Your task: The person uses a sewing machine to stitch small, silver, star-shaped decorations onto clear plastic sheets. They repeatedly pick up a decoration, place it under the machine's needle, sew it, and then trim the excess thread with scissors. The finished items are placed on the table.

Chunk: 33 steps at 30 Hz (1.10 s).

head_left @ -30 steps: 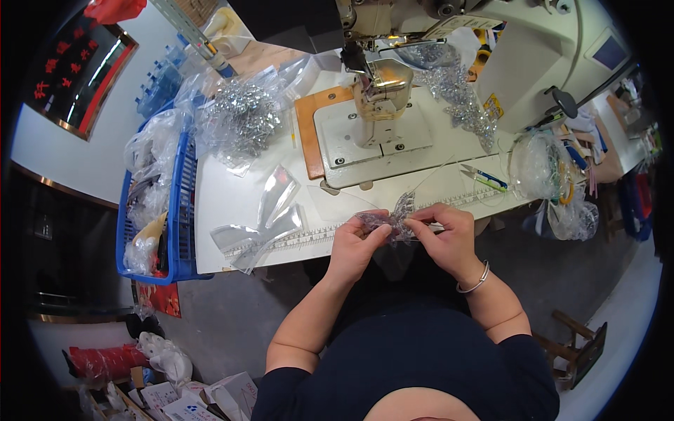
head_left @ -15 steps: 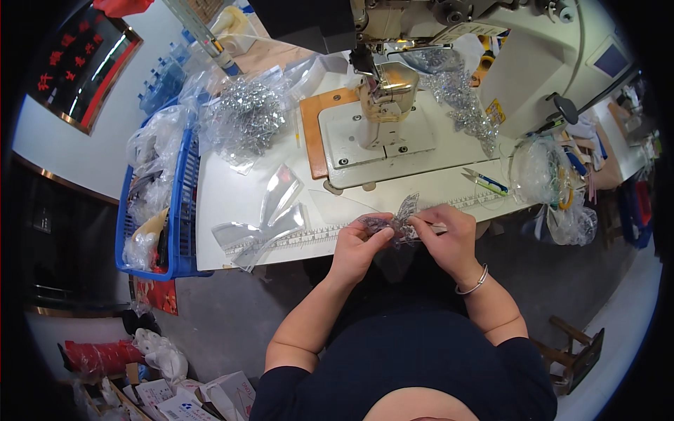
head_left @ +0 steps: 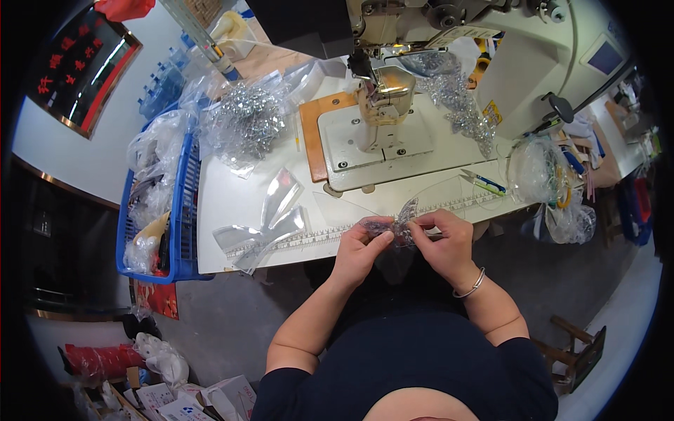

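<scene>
Between my two hands, at the table's front edge, is a small silvery, see-through bow-shaped piece (head_left: 406,214) with a glittery surface. My left hand (head_left: 363,247) pinches its left side between thumb and fingers. On its right side, close to the middle, my right hand (head_left: 444,242) has thumb and fingertips closed. One pointed wing of the piece stands up between the hands; its lower part is partly hidden by my fingers. Left of my hands lies a larger clear, shiny plastic bow shape (head_left: 265,226), flat on the white table (head_left: 217,203).
A sewing machine (head_left: 386,105) stands behind my hands. Silver glittery pieces lie heaped at left (head_left: 249,116) and right (head_left: 456,98). Snips (head_left: 483,182) rest near a ruler strip (head_left: 323,237) on the table. A blue basket (head_left: 184,210) of plastic adjoins the left edge.
My right hand has shifted slightly left and its fingers sit closer to the middle of the silvery piece. My left hand stays nearly in place.
</scene>
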Available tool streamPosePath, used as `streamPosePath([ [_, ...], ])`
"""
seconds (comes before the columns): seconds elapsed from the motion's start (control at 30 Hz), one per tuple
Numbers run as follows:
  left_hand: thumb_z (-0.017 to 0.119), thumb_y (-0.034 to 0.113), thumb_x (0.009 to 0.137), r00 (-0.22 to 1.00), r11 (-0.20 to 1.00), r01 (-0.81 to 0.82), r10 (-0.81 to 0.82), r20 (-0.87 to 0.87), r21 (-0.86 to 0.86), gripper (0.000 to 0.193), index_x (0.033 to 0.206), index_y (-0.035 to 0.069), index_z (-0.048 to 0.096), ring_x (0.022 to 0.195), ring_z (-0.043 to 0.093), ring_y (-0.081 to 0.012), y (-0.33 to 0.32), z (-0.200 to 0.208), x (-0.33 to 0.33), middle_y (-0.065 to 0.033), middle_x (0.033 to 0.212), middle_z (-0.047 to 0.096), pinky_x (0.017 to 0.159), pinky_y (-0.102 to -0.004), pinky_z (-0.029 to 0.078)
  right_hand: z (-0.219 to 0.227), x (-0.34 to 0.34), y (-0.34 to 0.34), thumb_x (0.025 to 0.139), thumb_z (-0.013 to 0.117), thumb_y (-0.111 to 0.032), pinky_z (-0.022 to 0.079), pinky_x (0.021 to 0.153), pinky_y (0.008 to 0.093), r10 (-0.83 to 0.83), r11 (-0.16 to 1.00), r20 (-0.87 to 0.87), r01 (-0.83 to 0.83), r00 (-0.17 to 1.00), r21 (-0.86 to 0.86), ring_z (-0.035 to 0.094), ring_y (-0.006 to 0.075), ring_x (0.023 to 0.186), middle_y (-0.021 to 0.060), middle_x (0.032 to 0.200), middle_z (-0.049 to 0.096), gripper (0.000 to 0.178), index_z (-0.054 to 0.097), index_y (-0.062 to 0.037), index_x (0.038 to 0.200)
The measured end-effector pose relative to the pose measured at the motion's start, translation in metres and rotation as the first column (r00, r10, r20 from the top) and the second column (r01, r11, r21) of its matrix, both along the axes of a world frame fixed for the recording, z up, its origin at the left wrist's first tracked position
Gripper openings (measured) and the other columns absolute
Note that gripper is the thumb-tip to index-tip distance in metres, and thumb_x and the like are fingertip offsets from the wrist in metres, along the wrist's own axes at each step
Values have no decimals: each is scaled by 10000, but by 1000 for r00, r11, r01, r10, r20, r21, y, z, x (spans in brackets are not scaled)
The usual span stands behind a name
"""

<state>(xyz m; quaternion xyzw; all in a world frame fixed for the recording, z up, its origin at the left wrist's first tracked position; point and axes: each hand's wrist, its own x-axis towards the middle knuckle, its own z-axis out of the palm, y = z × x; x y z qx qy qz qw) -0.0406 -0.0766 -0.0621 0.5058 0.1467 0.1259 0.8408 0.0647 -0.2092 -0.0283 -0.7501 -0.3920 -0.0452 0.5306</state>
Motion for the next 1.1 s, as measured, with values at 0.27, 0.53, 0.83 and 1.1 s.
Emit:
streamPosePath([
  [0.27,655,-20,778,992,986,-115,121,-41,118,232,984,-24,547,802,617,-148,-9,12,5,-100,898,625,744,-273,512,-1,0,-1,708,710,-39,473,523,257,2,1000,21,-3,1000,5,609,171,578,69,680,622,101,613,-28,735],
  [0.53,651,-42,761,998,997,-66,66,0,-30,203,942,-23,560,716,631,-168,0,6,2,-103,811,629,699,-286,530,-4,17,-12,782,689,-84,494,640,220,355,934,-788,-218,504,282,601,100,681,43,749,626,119,607,-2,807],
  [0.83,666,-4,762,994,999,-29,24,-102,-41,211,949,-22,569,712,640,-182,10,1,5,-110,832,635,658,-289,545,-4,25,-16,794,662,-61,527,677,262,419,899,-862,-263,285,350,626,152,726,104,849,643,303,577,53,1061],
  [1.1,647,36,795,993,992,29,-43,-113,-121,219,989,-15,559,758,643,-192,11,3,2,-116,885,633,695,-310,545,-12,14,-7,729,693,36,483,559,232,317,948,-798,-184,512,259,584,122,599,70,700,614,125,603,26,816],
])
